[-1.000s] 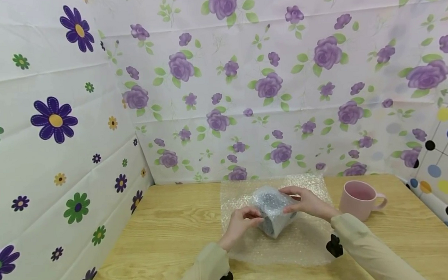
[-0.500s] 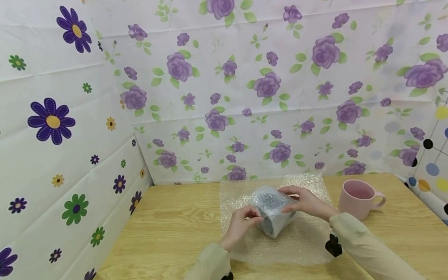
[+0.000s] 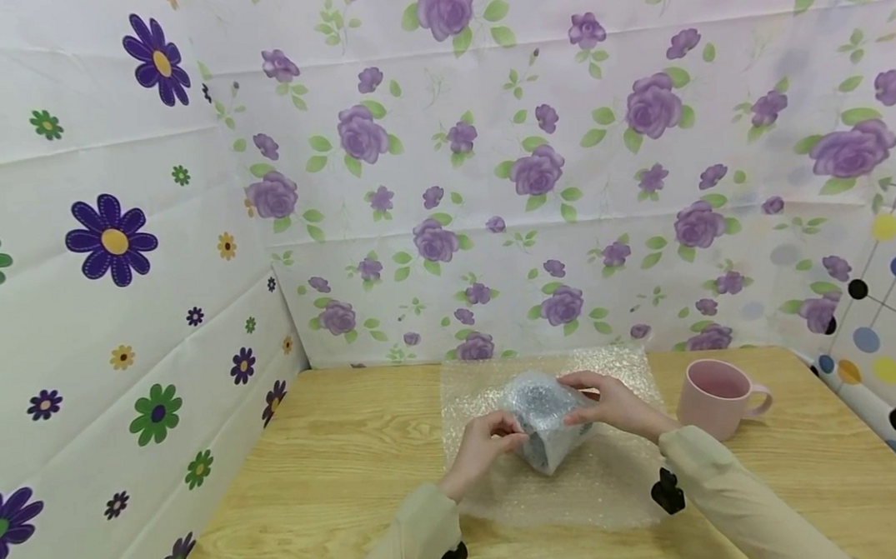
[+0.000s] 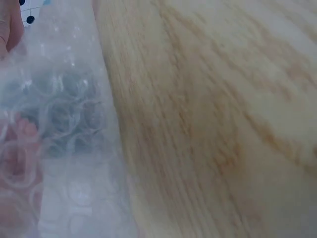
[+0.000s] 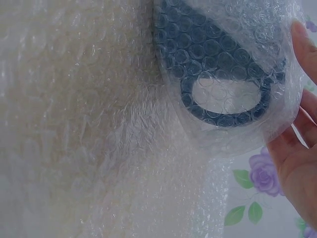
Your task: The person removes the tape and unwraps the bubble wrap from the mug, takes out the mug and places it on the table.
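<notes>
Your right hand point(image 3: 611, 402) grips the wrapped bundle point(image 3: 548, 425), maybe a blue mug point(image 5: 203, 47), on the desk's point(image 3: 336, 459) bubble-wrap sheet point(image 3: 570, 499), presumably steadying it while your left hand point(image 3: 483, 449) pinches its left side.

A person's left hand point(image 3: 480, 451) pinches the left side of a bluish bubble-wrapped bundle point(image 3: 551, 442); the right hand point(image 3: 617, 404) grips its right side. The bundle is over a flat bubble-wrap sheet point(image 3: 570, 503) on a wooden table point(image 3: 336, 459). A pink mug point(image 3: 709, 406) stands to the right, handle pointing right. Floral cloth point(image 3: 429, 188) hangs at the far side, daisy-patterned cloth point(image 3: 54, 188) at left.
</notes>
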### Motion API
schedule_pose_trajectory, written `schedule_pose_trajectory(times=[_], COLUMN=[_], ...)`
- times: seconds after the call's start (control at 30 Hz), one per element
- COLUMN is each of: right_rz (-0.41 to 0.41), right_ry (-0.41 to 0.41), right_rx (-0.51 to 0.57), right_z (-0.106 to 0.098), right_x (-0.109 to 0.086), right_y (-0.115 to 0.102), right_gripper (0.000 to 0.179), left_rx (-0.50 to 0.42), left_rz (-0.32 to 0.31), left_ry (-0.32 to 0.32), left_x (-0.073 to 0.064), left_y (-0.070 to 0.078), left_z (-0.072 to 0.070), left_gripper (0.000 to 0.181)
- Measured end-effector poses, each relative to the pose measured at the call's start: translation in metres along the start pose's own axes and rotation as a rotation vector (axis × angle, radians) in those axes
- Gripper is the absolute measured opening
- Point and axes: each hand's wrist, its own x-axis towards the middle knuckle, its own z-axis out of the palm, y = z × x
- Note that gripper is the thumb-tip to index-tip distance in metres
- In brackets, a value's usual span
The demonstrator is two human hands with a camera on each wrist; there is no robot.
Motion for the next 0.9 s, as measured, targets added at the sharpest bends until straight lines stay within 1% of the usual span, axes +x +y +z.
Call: schedule_pose_trajectory(times=[0.07,0.13,0.23,0.3,0.37,0.47,0.53,0.63,0.73,0.9], right_rz=[-0.001,-0.001,0.001,0.002,0.003,0.004,-0.001,-0.007,-0.007,0.004], right_ry=[-0.001,0.003,0.014,0.023,0.026,0.022,0.02,0.019,0.02,0.02], right_rx=[0.002,-0.002,-0.013,-0.02,-0.023,-0.022,-0.019,-0.012,-0.015,-0.014], right_z=[0.0,0.0,-0.001,-0.001,-0.001,-0.001,0.0,0.001,0.0,0.0], right_x=[0.0,-0.001,-0.001,-0.001,-0.001,-0.001,-0.001,-0.001,-0.001,-0.001], right_y=[0.001,0.002,0.002,0.002,0.001,0.001,0.001,0.002,0.002,0.002], right_gripper=[0.066,0.066,0.065,0.065,0.065,0.065,0.065,0.064,0.064,0.065], left_rx=[-0.045,-0.106,-0.183,-0.219,-0.253,-0.305,-0.332,-0.345,-0.341,-0.327], left_rz=[-0.016,-0.048,-0.121,-0.181,-0.233,-0.283,-0.297,-0.304,-0.298,-0.28], left_ry=[-0.013,-0.022,-0.023,-0.017,-0.019,-0.031,-0.044,-0.059,-0.065,-0.065], left_x=[0.001,0.003,0.008,0.011,0.012,0.012,0.011,0.011,0.011,0.01], left_y=[-0.002,-0.006,-0.012,-0.015,-0.015,-0.014,-0.012,-0.01,-0.006,-0.006], left_z=[0.0,0.0,0.0,-0.001,-0.002,-0.005,-0.006,-0.009,-0.013,-0.02], left_gripper=[0.006,0.007,0.01,0.012,0.014,0.014,0.014,0.014,0.014,0.017])
